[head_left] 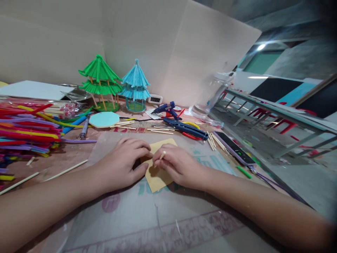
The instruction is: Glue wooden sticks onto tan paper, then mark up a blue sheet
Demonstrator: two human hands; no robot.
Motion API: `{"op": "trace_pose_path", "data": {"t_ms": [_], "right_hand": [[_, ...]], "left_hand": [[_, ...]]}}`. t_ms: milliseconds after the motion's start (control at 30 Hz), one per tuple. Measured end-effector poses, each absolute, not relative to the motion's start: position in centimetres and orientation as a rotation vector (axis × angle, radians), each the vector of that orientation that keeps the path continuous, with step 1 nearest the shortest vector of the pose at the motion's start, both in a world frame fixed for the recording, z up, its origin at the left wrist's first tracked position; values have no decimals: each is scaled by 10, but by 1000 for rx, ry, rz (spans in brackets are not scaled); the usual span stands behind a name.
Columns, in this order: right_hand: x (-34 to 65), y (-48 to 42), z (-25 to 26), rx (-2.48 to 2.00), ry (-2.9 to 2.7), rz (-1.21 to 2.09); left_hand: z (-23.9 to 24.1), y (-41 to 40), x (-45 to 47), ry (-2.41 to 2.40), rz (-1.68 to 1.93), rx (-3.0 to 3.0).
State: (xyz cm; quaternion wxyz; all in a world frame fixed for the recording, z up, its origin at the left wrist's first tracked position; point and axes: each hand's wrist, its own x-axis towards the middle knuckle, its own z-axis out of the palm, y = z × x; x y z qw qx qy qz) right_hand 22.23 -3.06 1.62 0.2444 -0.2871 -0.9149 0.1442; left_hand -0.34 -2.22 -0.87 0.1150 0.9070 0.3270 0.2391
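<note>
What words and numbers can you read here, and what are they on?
"康": red print near the far edge of the plastic sheet; the character before it is unclear.
Plastic sheet, other printing: too blurred or covered to read.
Digital clock: digits too small.
Smartphone: screen marks too blurred.

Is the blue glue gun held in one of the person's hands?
No, the glue gun lies farther back, touched by neither the left hand nor the right hand, which holds a pale stick.
</note>
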Motion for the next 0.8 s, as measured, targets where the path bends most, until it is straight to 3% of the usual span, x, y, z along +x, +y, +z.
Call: {"op": "trace_pose_path", "data": {"t_ms": [67, 233, 367, 433, 600, 800], "right_hand": [[224, -26, 15, -882, -2464, 286], [227, -21, 15, -826, -2503, 373], [231, -12, 13, -1022, -2409, 200], [232, -9, 12, -1071, -2230, 362], [230, -12, 14, -925, -1593, 1187], [222, -20, 14, -924, -1636, 1246]], "left_hand": [[-9, -22, -3, 976, 700, 2648], [-9, -22, -2, 981, 680, 2644], [-7, -24, -1, 1016, 675, 2631], [-6, -25, -1, 1009, 690, 2632], [-5, -24, -2, 1005, 796, 2588], [2, -24, -2, 966, 911, 2582]]}}
